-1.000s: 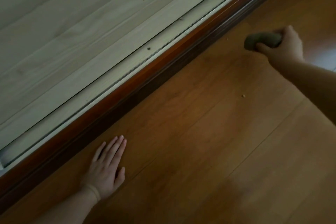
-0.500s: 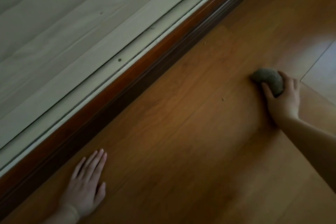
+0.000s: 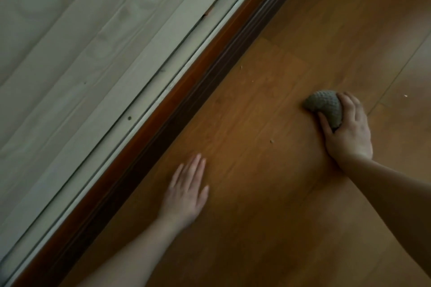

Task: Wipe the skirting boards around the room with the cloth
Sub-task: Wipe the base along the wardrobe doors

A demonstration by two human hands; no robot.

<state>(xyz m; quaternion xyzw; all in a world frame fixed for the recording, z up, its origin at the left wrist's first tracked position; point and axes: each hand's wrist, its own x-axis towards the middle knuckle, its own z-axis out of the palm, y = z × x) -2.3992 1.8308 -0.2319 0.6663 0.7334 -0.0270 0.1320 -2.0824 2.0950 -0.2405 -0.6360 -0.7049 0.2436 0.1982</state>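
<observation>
A dark reddish-brown skirting board (image 3: 186, 100) runs diagonally from the lower left to the upper right, between pale wooden panelling and the floor. My right hand (image 3: 347, 130) grips a balled-up grey textured cloth (image 3: 326, 107) and holds it down on the floor, well to the right of the skirting board. My left hand (image 3: 186, 191) lies flat on the floor with straight fingers, close to the board but not touching it.
Pale wood panelling (image 3: 81, 42) with a light trim strip fills the upper left. An orange-brown plank floor (image 3: 268, 193) covers the rest, with small crumbs (image 3: 271, 141) scattered between my hands and near the board.
My right hand came down with the cloth from mid-air onto the floor and stayed there. The view shifted along the board, and my left hand now lies further right.
</observation>
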